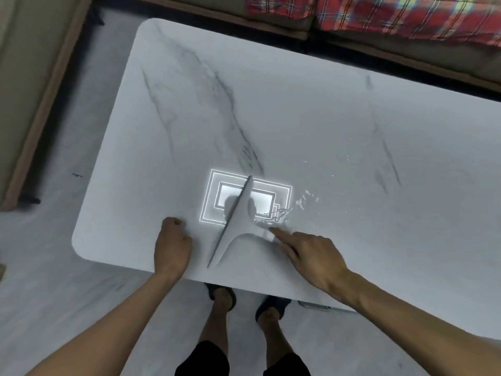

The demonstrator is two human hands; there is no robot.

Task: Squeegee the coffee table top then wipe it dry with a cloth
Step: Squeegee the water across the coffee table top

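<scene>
The white marble-patterned coffee table top (pixel 311 118) fills the middle of the view. A white squeegee (pixel 238 234) with a grey blade lies on it near the front edge, the blade running diagonally from upper right to lower left. My right hand (pixel 311 256) holds the squeegee's handle, with the index finger stretched out along it. Water streaks and droplets (pixel 301 203) sit on the table just right of the blade. My left hand (pixel 172 245) rests on the table left of the blade, fingers curled, holding nothing. No cloth is in view.
A ceiling light's reflection (pixel 217 196) shines on the table under the blade. A sofa with a red plaid cover (pixel 406 14) runs along the far side, and another seat (pixel 24 90) stands at the left. My feet (pixel 244 302) stand on the grey floor at the table's front edge.
</scene>
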